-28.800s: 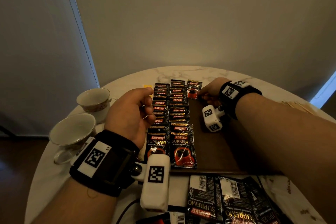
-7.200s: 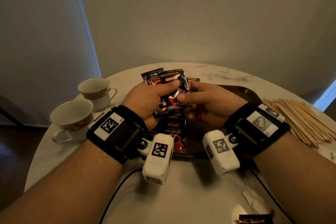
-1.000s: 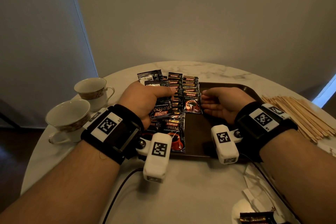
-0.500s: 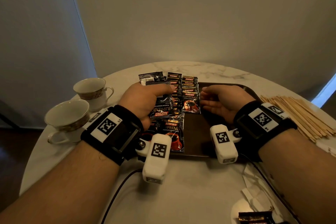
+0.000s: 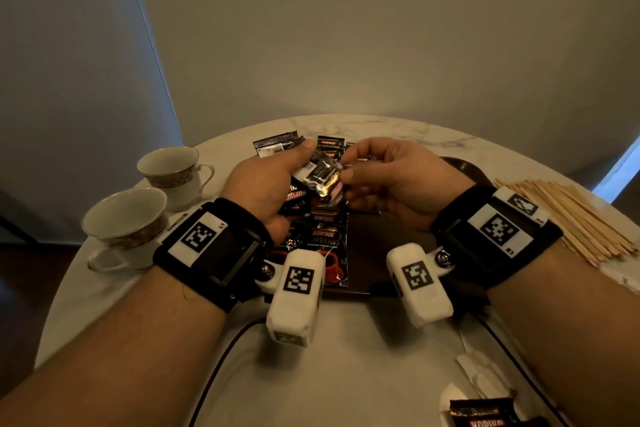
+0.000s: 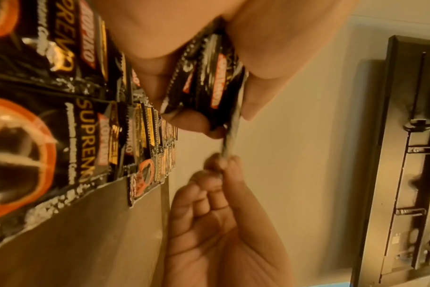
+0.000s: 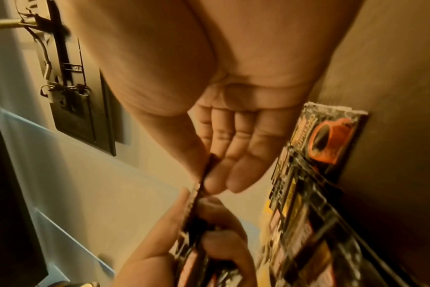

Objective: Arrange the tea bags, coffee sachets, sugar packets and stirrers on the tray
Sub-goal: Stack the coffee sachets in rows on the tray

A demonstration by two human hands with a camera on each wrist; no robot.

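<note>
Left grip (image 5: 266, 184) clutches sachets (image 6: 204, 77); right grip (image 5: 391, 177) (fingertips only) pinches the top one.

Head view looks down; 2 close, perhaps blurred wrist views share sachets (image 6: 204, 81).

Both bare forearms wear a broad black wrist strap (image 5: 221, 250) topped with a white plate printed with a black square-code marker. A rounded white camera pod (image 5: 296, 295) with its own marker hangs off each strap on a screwed bracket, and a thin dark cable (image 5: 221, 367) trails beneath the left pod.
</note>
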